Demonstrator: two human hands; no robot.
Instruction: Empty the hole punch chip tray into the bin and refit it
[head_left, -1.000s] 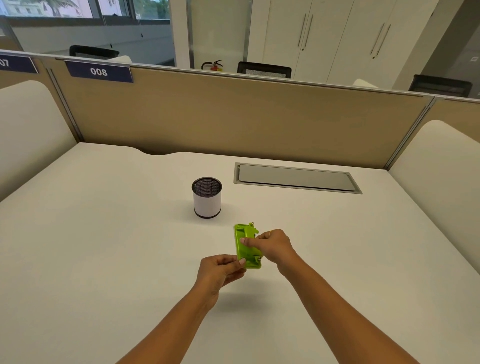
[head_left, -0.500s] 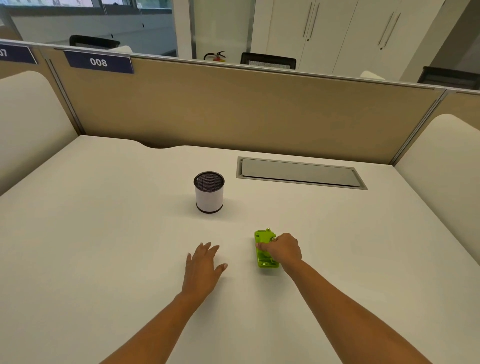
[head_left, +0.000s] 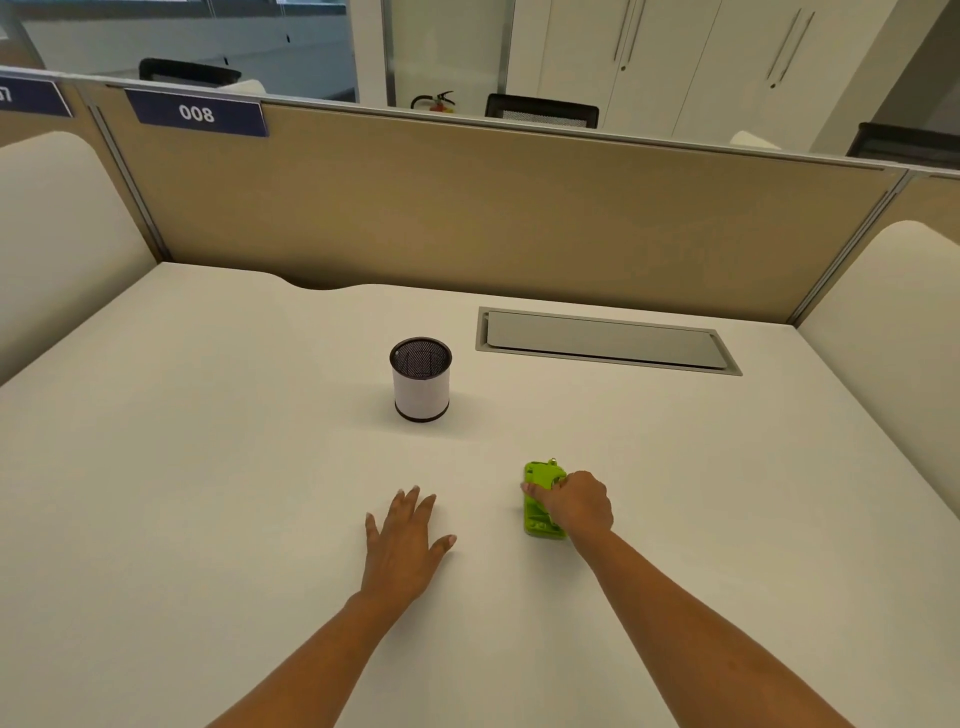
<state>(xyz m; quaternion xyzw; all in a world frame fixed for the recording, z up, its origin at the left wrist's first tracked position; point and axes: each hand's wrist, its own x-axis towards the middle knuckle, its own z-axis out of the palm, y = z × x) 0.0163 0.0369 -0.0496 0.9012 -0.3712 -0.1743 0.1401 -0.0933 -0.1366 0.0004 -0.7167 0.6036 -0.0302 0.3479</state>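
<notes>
Punch (head_left: 537, 512) on desk (head_left: 208, 467), under right hand (head_left: 576, 501), fingers curled.

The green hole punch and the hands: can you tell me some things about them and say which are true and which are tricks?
1. The right hand is on the green hole punch. True.
2. The left hand holds the bin. False: it lies flat and open on the desk, empty.
3. The bin stands upright. True.
4. The hole punch is inside the bin. False: it lies on the desk, nearer the person.
</notes>
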